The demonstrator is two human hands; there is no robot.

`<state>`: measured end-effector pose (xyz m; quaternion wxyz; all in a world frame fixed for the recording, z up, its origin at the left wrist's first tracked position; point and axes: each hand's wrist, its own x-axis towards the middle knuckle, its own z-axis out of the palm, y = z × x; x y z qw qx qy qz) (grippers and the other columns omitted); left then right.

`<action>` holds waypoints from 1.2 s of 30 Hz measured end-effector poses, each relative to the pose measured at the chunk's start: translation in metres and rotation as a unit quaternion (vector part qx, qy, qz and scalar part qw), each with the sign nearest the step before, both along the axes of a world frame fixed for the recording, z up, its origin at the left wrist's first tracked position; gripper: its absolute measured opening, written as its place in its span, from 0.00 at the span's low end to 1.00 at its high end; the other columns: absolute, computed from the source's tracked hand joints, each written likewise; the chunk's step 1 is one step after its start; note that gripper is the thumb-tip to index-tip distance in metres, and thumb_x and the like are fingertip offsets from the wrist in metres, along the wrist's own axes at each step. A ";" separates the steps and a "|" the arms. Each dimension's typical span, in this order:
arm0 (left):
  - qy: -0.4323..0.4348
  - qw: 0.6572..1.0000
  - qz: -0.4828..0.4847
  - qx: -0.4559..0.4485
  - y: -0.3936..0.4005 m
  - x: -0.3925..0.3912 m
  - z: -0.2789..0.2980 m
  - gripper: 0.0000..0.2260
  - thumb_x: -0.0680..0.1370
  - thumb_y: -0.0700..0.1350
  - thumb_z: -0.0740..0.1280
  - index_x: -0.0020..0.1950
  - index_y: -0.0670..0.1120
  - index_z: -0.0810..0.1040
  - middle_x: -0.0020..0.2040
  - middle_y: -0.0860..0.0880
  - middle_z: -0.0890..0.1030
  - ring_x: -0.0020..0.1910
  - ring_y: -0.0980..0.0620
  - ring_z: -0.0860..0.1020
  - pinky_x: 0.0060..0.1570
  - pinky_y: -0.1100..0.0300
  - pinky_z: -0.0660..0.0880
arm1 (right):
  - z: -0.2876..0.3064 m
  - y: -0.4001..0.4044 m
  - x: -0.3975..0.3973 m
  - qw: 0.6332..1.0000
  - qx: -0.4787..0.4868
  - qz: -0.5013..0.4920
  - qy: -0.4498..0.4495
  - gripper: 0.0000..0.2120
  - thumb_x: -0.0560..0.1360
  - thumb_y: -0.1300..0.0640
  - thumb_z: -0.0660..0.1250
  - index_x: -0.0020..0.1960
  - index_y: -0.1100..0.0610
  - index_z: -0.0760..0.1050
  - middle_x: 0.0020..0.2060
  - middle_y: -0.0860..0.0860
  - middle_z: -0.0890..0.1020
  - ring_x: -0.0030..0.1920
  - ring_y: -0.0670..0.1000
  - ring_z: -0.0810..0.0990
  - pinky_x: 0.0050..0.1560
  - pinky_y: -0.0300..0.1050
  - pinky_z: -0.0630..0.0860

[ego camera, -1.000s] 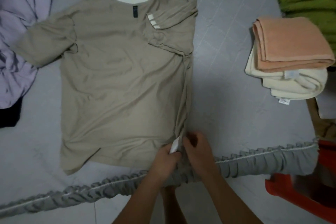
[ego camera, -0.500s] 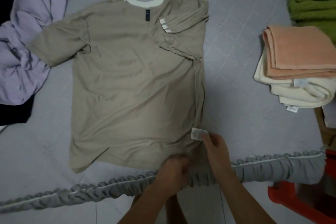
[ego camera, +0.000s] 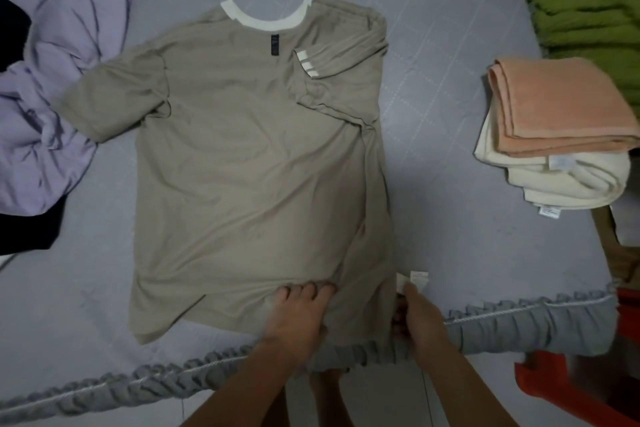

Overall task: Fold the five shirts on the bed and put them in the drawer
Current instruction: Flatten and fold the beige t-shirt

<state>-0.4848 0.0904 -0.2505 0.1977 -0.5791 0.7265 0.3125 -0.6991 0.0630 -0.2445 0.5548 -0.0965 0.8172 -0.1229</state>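
Head view: the tan shirt [ego camera: 249,163] lies spread flat on the grey bed [ego camera: 450,87], collar far, hem near. Its right side is already turned in, with the right sleeve folded onto the chest; the left sleeve sticks out. The left hand [ego camera: 298,315] lies on the near hem, fingers straight and pressing the cloth flat. The right hand [ego camera: 417,317] is at the near right corner by the care tag [ego camera: 418,279]; its fingers seem curled on the edge there, though blur leaves the grip uncertain.

The shirt looks light, soft and limp, likely to wrinkle and slide on the sheet, so it is best taken by hem corners, shoulder or sleeve seam, then smoothed flat.

At left a lilac garment [ego camera: 52,87] lies crumpled over something black [ego camera: 27,229], just beside the free sleeve, which could crowd the left fold. At right is a stack of folded peach and cream cloths [ego camera: 554,135], well apart; green fabric [ego camera: 595,10] lies far right. No drawer is in view.
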 end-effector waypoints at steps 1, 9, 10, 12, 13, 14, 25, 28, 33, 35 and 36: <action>0.011 1.000 -0.010 0.009 0.000 0.002 0.000 0.28 0.74 0.55 0.62 0.73 0.58 0.60 0.64 0.50 0.72 0.62 0.45 0.71 0.62 0.50 0.61 | 0.000 0.002 0.000 1.000 -0.014 0.019 0.020 0.22 0.83 0.47 0.57 0.46 0.64 0.78 0.39 0.59 0.83 0.40 0.59 0.81 0.52 0.59 0.80; 0.081 0.995 -0.039 0.048 0.008 -0.006 0.007 0.17 0.78 0.51 0.59 0.66 0.58 0.72 0.61 0.51 0.72 0.61 0.47 0.73 0.59 0.55 0.64 | 0.020 -0.023 0.022 0.961 -0.206 0.126 0.136 0.26 0.75 0.55 0.72 0.70 0.57 0.67 0.61 0.52 0.71 0.61 0.51 0.72 0.60 0.49 0.71; 0.097 0.993 -0.045 0.058 0.009 -0.007 0.008 0.18 0.78 0.51 0.59 0.67 0.59 0.72 0.62 0.51 0.71 0.61 0.47 0.72 0.60 0.55 0.65 | 0.022 -0.029 0.025 0.953 -0.209 0.154 0.159 0.31 0.74 0.54 0.73 0.73 0.56 0.65 0.64 0.52 0.69 0.64 0.52 0.69 0.64 0.51 0.69; 0.133 0.987 -0.051 0.075 0.010 -0.008 0.010 0.21 0.77 0.49 0.60 0.70 0.59 0.70 0.63 0.50 0.71 0.62 0.47 0.72 0.61 0.56 0.67 | 0.026 -0.044 0.029 0.924 -0.211 0.230 0.221 0.34 0.72 0.53 0.73 0.74 0.54 0.63 0.70 0.55 0.68 0.68 0.57 0.67 0.68 0.56 0.65; 0.151 0.984 -0.046 0.081 0.010 -0.009 0.011 0.22 0.77 0.49 0.60 0.71 0.58 0.68 0.63 0.49 0.71 0.61 0.46 0.72 0.61 0.56 0.68 | 0.028 -0.052 0.032 0.907 -0.211 0.272 0.243 0.33 0.72 0.52 0.73 0.74 0.53 0.64 0.71 0.55 0.68 0.69 0.58 0.66 0.68 0.57 0.64; 0.172 0.981 -0.026 0.084 0.011 -0.009 0.011 0.23 0.76 0.48 0.61 0.72 0.57 0.66 0.63 0.49 0.72 0.61 0.45 0.73 0.60 0.56 0.69 | 0.027 -0.059 0.034 0.893 -0.213 0.307 0.251 0.32 0.73 0.52 0.72 0.74 0.53 0.65 0.71 0.55 0.69 0.69 0.59 0.66 0.69 0.58 0.62; 0.216 0.960 0.178 -0.021 -0.061 0.000 0.010 0.15 0.77 0.53 0.59 0.60 0.54 0.79 0.59 0.50 0.74 0.56 0.46 0.76 0.54 0.54 0.74 | 0.022 -0.148 0.065 0.802 -0.261 0.467 0.265 0.31 0.77 0.48 0.66 0.76 0.55 0.61 0.74 0.55 0.66 0.72 0.57 0.64 0.72 0.56 0.60; 0.207 0.951 0.189 -0.127 -0.121 0.018 0.007 0.16 0.77 0.50 0.60 0.59 0.49 0.82 0.62 0.46 0.76 0.60 0.43 0.75 0.59 0.54 0.70 | 0.020 -0.206 0.085 0.757 -0.302 0.505 0.284 0.30 0.77 0.48 0.65 0.76 0.55 0.61 0.74 0.55 0.66 0.72 0.58 0.63 0.71 0.56 0.59; 0.114 0.957 0.187 -0.189 -0.221 0.036 -0.011 0.23 0.79 0.47 0.62 0.75 0.51 0.68 0.79 0.45 0.61 0.78 0.43 0.56 0.74 0.48 0.50 | 0.002 -0.312 0.133 0.689 -0.359 0.546 0.315 0.30 0.75 0.46 0.66 0.73 0.55 0.64 0.71 0.56 0.69 0.70 0.59 0.67 0.67 0.56 0.64; 0.073 0.966 0.159 -0.189 -0.248 0.035 -0.020 0.25 0.80 0.51 0.61 0.78 0.52 0.63 0.81 0.46 0.56 0.80 0.45 0.50 0.74 0.48 0.47 | -0.011 -0.336 0.143 0.652 -0.343 0.596 0.319 0.32 0.74 0.44 0.67 0.73 0.55 0.63 0.70 0.58 0.68 0.68 0.60 0.67 0.66 0.55 0.66; 0.057 0.968 0.152 -0.190 -0.257 0.035 -0.024 0.27 0.80 0.53 0.60 0.78 0.52 0.62 0.81 0.46 0.54 0.80 0.46 0.49 0.75 0.47 0.47 | -0.016 -0.346 0.145 0.635 -0.335 0.616 0.324 0.29 0.75 0.45 0.66 0.72 0.55 0.65 0.68 0.59 0.70 0.66 0.60 0.69 0.63 0.54 0.67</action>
